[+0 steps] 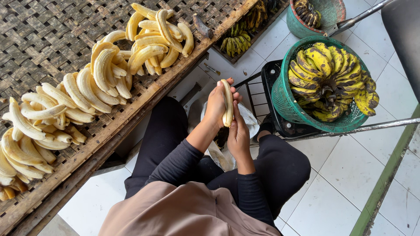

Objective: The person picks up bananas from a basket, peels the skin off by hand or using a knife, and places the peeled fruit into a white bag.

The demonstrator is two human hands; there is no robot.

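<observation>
Nearest the lens, bottom centre of the frame: tan apron or garment over the lap, black sleeves and black trousers, person sitting over the white tiled floor.

Both hands are meeting at mid-frame. Left hand is wrapping the peeled banana from the left side, fingers curled and pressed together around it. Right hand is sitting just below and right, fingers closed against the lower end of the fruit; can't tell exactly how the fingertips are pinching. Banana is standing roughly upright, pale and skinless, held above the gap between the knees.

A white plastic bag is lying under the hands, partly hidden.

Left half of the frame: woven bamboo tray is carrying rows of peeled bananas, running from lower left to top centre.

Right of the hands: green plastic basket is holding spotted yellow unpeeled bananas, resting on a black wire rack. A second green basket is sitting at the top edge, and more green-black bananas are lying at top centre.
</observation>
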